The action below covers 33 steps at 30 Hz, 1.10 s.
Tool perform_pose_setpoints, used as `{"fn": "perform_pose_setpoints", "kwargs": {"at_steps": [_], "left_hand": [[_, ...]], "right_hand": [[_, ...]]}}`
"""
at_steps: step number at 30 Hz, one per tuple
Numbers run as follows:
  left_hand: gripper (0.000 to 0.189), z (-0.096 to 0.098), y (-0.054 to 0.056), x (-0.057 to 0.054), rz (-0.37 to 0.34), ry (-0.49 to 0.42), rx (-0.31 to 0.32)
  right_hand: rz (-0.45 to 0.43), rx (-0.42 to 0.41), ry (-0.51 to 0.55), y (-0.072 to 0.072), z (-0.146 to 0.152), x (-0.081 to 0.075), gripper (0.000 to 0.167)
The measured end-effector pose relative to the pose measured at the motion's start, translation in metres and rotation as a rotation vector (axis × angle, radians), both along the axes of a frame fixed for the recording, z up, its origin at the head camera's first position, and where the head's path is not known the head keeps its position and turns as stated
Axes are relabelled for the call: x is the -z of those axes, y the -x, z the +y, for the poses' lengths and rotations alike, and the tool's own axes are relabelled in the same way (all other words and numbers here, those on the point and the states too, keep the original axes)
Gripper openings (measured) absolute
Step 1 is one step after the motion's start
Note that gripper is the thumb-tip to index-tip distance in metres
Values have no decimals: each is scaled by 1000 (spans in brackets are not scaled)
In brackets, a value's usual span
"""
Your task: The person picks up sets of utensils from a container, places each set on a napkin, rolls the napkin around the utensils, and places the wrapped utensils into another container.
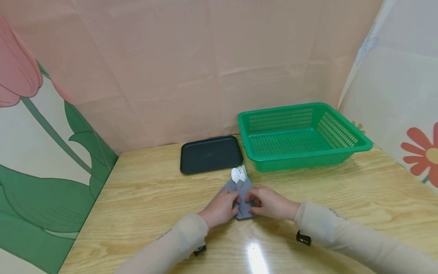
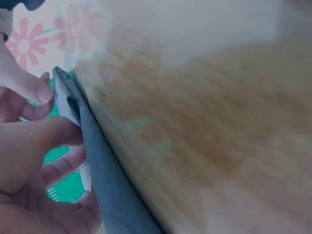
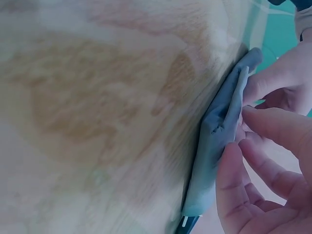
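Observation:
A grey cloth napkin lies folded on the table, with the white heads of a spoon and a fork showing at its far end. A third white piece beside the fork is too small to make out. My left hand holds the napkin's left side with curled fingers. From the right, my right hand grips the napkin's other side between thumb and fingers. The right wrist view shows the napkin edge-on against those fingertips. The cutlery handles are hidden by cloth.
A black rectangular tray lies beyond the napkin, near the back edge of the table. Right of it stands a green slotted plastic basket. A pink sheet hangs behind, and flower-printed sheets flank both sides.

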<state>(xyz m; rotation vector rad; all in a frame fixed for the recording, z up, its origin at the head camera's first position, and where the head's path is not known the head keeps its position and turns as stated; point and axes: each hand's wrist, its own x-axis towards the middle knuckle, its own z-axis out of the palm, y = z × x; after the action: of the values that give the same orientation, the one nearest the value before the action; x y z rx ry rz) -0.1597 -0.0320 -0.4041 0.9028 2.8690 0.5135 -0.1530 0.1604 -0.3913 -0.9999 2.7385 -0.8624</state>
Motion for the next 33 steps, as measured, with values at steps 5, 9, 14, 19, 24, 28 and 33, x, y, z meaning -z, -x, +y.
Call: {"fn": "perform_pose_setpoints", "kwargs": {"at_steps": [5, 9, 14, 19, 24, 28, 33], "left_hand": [[19, 0, 1, -2, -43, 3, 16], [24, -1, 0, -5, -47, 32, 34], [24, 1, -5, -7, 63, 136, 81], [24, 3, -11, -7, 168, 229, 94], [25, 3, -15, -6, 211, 266, 83], [24, 3, -15, -5, 215, 264, 85], [25, 2, -14, -6, 213, 233, 88]], "right_hand": [[31, -10, 8, 1, 3, 0, 16], [38, -10, 5, 1, 5, -1, 16], [22, -4, -14, 2, 7, -1, 16], [14, 6, -27, 3, 7, 1, 16], [23, 6, -32, 4, 6, 3, 17], [9, 19, -47, 4, 7, 4, 18], [13, 29, -53, 4, 7, 5, 19]]}}
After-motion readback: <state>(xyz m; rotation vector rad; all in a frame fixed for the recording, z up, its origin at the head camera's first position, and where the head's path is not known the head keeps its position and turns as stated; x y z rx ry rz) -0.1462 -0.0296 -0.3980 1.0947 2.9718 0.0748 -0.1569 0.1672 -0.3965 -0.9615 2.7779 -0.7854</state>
